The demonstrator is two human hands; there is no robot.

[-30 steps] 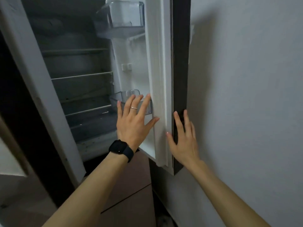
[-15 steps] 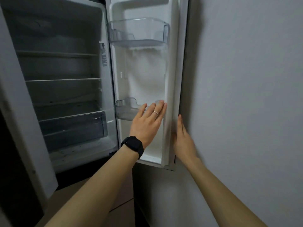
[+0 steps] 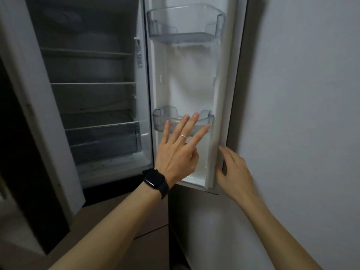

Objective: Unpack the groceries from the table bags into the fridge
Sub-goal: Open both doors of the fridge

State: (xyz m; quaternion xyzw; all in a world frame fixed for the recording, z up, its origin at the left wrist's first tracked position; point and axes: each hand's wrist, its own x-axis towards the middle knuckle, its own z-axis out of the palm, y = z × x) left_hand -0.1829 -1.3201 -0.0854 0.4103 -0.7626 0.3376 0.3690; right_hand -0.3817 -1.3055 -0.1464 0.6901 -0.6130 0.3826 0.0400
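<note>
The fridge (image 3: 87,94) stands wide open, dark inside, with bare shelves and a clear drawer (image 3: 103,141) at the bottom. Its door (image 3: 194,78) is swung back against the wall at the right. My left hand (image 3: 177,151), with a ring and a black watch, has its fingers spread straight in front of the lower door bin (image 3: 161,121). My right hand (image 3: 233,168) lies flat along the door's outer edge, its fingers straight. Neither hand holds anything. No groceries or bags are in view.
An upper clear door bin (image 3: 185,22) sits near the top of the door. A grey wall (image 3: 302,114) fills the right side. A second white door panel (image 3: 39,114) stands at the left. Brown floor (image 3: 152,221) lies below.
The fridge door has swung further open toward the wall, so its inner side faces me. Both hands followed the door, the right sliding along its outer edge.
</note>
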